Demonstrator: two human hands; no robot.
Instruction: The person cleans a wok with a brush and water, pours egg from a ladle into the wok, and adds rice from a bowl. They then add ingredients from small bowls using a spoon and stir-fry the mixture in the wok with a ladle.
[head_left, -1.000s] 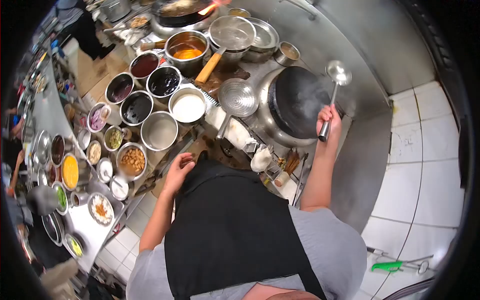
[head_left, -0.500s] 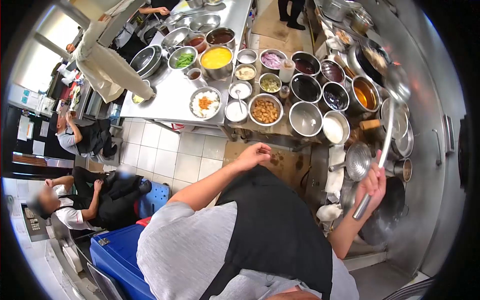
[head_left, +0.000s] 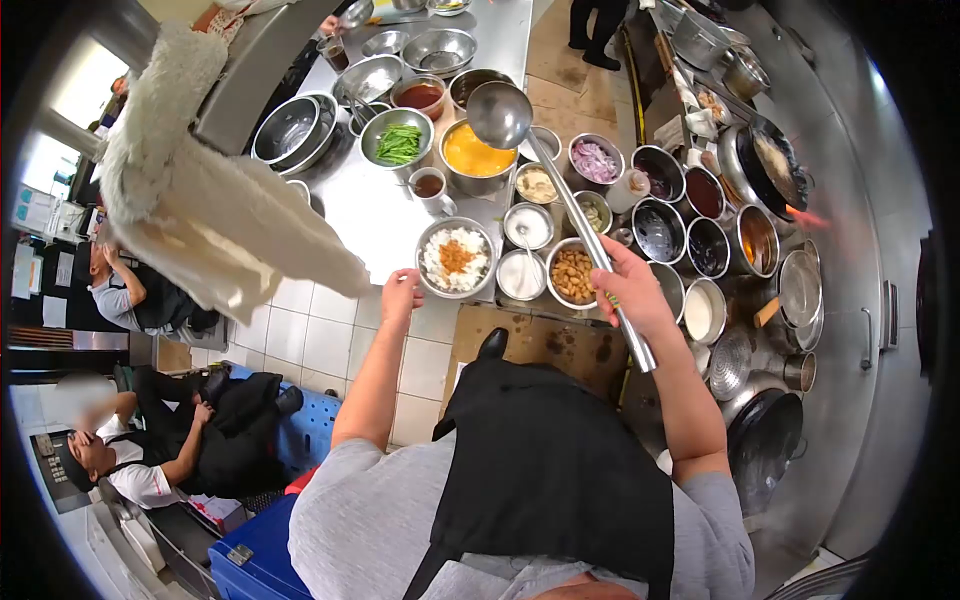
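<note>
A long-handled metal ladle [head_left: 500,114] is gripped near its end by my right hand [head_left: 638,288]. Its scoop is raised in front of the pot of yellow liquid [head_left: 476,160]. At the table's near edge stands a metal bowl of white rice [head_left: 457,258] topped with orange-brown bits. My left hand [head_left: 403,293] is at the bowl's left rim, fingers curled against it; the exact contact is small to see. Just right of that bowl are two small containers of white powder, one with a spoon [head_left: 526,255]. A pan of brown chunks [head_left: 572,272] lies under my right hand.
Pots of dark sauces [head_left: 658,230] crowd the counter on the right. A black wok [head_left: 765,440] and strainers [head_left: 800,285] are further right, with a flame by the back wok [head_left: 775,165]. Pale cloth [head_left: 230,190] hangs at left. A person [head_left: 190,440] sits below it.
My right hand has swung the ladle left from the wok side to above the table's pots. My left hand has reached to the rice bowl. The whole view has shifted.
</note>
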